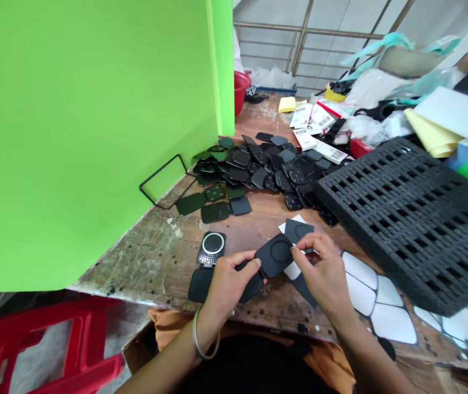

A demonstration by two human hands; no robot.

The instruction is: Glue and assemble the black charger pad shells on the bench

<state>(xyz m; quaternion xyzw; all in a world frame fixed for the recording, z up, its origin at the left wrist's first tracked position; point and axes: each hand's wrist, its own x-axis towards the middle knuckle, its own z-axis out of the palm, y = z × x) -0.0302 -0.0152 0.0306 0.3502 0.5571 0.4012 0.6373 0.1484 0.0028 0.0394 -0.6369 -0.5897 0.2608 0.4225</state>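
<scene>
My left hand [234,276] is closed round a black folding pad [275,256] with a ring mark on its raised panel. My right hand [322,268] pinches the right edge of that panel between thumb and finger. Left of my left hand, another black folding pad [201,283] lies open, a white ring [212,242] on its upper panel. Under and behind my right hand are dark ring-marked sheets [298,230] with white backing.
A heap of black pads [254,164] lies farther back. A black slotted foam block [414,219] stands right, near white panels [393,323]. A green board [94,137] rises at left, a thin black frame [158,178] beside it. A red stool [90,339] is lower left.
</scene>
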